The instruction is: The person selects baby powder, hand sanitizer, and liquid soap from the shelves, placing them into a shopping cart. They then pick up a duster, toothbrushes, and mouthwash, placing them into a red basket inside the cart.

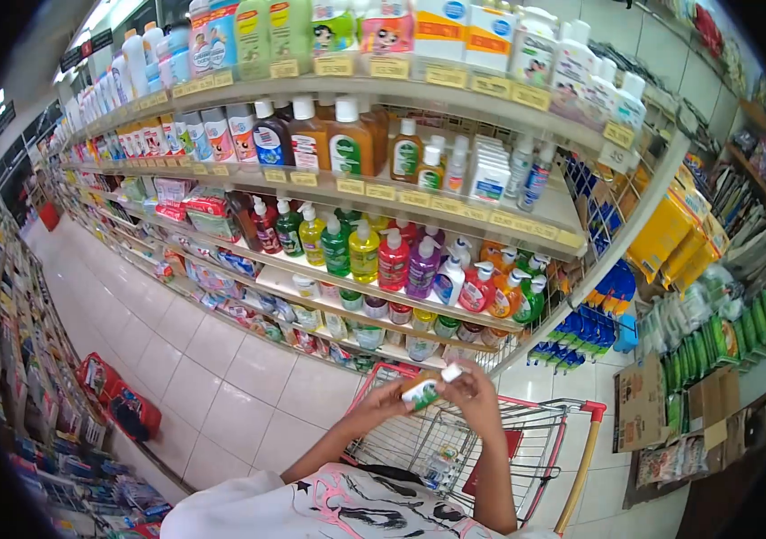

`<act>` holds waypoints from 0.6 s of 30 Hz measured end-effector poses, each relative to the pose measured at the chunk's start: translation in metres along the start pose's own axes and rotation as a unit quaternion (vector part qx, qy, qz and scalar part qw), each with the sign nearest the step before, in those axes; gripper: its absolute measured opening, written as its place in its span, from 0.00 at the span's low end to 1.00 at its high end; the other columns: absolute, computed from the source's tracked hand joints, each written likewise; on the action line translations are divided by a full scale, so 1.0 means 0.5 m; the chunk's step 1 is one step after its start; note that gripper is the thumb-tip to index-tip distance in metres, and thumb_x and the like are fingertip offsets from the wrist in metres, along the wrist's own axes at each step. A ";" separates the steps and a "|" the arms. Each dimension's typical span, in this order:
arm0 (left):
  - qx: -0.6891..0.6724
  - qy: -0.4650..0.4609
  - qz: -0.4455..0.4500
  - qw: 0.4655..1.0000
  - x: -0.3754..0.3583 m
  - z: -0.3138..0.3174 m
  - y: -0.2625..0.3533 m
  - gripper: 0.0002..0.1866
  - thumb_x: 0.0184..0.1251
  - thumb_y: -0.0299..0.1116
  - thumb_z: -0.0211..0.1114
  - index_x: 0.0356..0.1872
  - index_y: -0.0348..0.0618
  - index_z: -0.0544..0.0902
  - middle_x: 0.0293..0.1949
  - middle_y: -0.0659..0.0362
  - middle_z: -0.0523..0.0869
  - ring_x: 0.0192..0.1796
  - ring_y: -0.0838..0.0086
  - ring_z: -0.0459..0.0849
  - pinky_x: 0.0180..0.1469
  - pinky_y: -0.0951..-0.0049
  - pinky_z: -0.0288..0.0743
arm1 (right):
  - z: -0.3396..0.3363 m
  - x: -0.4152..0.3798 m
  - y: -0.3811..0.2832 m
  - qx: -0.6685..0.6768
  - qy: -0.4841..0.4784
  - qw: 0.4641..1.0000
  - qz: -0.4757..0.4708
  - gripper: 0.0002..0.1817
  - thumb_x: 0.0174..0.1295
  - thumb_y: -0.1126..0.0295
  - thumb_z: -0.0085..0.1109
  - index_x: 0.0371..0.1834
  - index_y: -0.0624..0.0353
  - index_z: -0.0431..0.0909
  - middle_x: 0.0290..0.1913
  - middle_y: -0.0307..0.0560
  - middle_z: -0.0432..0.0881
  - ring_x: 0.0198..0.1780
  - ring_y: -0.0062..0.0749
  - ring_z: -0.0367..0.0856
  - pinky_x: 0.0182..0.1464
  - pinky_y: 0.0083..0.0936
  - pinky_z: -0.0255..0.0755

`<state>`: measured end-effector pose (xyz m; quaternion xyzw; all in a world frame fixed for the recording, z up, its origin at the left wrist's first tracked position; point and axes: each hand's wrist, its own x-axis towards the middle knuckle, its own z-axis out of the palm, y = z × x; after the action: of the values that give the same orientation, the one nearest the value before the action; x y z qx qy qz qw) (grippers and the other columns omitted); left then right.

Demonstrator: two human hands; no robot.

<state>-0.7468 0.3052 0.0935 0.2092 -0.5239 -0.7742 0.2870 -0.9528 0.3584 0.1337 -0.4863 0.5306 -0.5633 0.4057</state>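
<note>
A small amber bottle [422,393] with a green and white label lies tilted between my two hands, above a shopping cart. My left hand [381,404] is closed around its lower end. The fingers of my right hand [475,395] are closed at the neck end, just by the white cap [451,371], which appears to be on the bottle. Below my hands, the wire cart [401,440] with red trim holds a few small packages [441,463] that I cannot make out.
Ahead, shelves carry several amber antiseptic bottles [347,139], colourful pump bottles [364,251] and boxed goods [442,31]. Red baskets [118,395] stand on the tiled floor to the left. Cardboard boxes [640,404] and green packets [729,337] are at the right.
</note>
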 end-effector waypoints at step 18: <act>0.154 -0.007 0.266 0.952 0.095 -0.225 0.443 0.29 0.67 0.25 0.62 0.68 0.39 0.63 0.60 0.54 0.75 0.56 0.73 0.78 0.59 0.71 0.72 | 0.256 0.286 -0.496 -0.269 0.128 0.934 -0.196 0.24 0.56 0.74 0.69 0.56 0.59 0.73 0.33 0.42 0.82 0.31 0.18 0.76 0.35 0.18 0.69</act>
<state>-0.6620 0.1325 0.2580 0.0983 -0.6753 -0.5816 0.4427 -0.8414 0.2199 0.3918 -0.5954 0.6039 -0.5252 0.0706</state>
